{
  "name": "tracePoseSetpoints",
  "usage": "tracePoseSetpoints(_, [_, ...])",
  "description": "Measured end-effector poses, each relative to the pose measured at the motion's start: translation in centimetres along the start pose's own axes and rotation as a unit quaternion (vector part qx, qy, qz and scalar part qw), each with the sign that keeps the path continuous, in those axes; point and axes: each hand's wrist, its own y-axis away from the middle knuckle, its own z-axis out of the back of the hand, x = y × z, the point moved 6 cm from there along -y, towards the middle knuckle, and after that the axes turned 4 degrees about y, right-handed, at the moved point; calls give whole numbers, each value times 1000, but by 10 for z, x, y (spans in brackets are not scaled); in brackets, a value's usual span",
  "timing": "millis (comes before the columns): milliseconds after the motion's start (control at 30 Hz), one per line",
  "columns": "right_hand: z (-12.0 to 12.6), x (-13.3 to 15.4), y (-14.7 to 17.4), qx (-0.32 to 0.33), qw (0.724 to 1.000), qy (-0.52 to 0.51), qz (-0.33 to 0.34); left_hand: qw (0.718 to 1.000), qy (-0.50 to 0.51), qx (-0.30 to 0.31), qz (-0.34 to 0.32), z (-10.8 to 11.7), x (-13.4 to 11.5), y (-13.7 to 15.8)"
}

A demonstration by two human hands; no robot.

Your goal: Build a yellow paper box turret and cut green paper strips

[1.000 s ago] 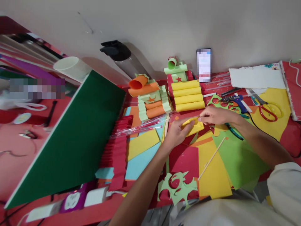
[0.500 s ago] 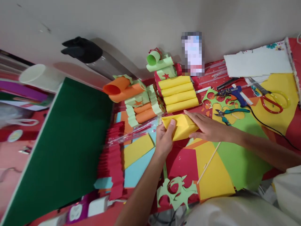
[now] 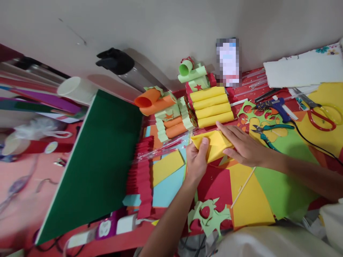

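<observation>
A folded piece of yellow paper [image 3: 215,142], shaped like a flattened box or tube, is held over the table. My left hand [image 3: 197,157] grips its left end, thumb on top and fingers beneath. Against its right end lies my right hand [image 3: 242,146], fingers stretched out and pressing flat on the paper. Just behind are several yellow paper rolls [image 3: 213,107] side by side. Left of them stand orange paper rolls [image 3: 155,103] with pale green crinkled paper and a star. Pale green rolls [image 3: 192,73] sit farther back.
A green board [image 3: 93,160] leans at left, near a grey bottle [image 3: 136,73]. At right lie a blue glue gun [image 3: 278,107], cutting pliers [image 3: 276,127] and scissors [image 3: 317,107]. Green paper scraps [image 3: 210,216], a thin stick [image 3: 243,186] and a phone [image 3: 228,62] are also there.
The view has shifted, so everything appears farther right. Both hands stay on the yellow paper, with the right hand still flat against its right end.
</observation>
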Motion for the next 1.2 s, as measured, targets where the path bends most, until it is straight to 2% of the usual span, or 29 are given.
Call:
tracePoseSetpoints(100, [0, 0, -2, 10, 1000, -16, -5, 999, 19, -8, -50, 1, -9, 2])
tracePoseSetpoints(200, [-2, -5, -2, 15, 999, -33, -6, 993, 16, 12, -113, -2, -19, 5])
tracePoseSetpoints(400, [-4, -11, -2, 10, 998, -59, 6, 986, -4, 1, -168, -6, -29, 8])
tracePoseSetpoints(567, [-7, -12, -2, 36, 997, -75, 0, 976, 10, 53, -211, -14, -42, 10])
tracePoseSetpoints(700, [-9, -13, -2, 32, 996, -81, -3, 984, 32, 28, -175, -16, -44, 9])
tracePoseSetpoints(900, [-16, -18, -2, 49, 997, -51, -35, 996, 70, 19, -58, -20, -40, 0])
tracePoseSetpoints(1200, [-19, -16, -2, 61, 997, -36, -21, 996, 70, 13, -46, -19, -46, -3])
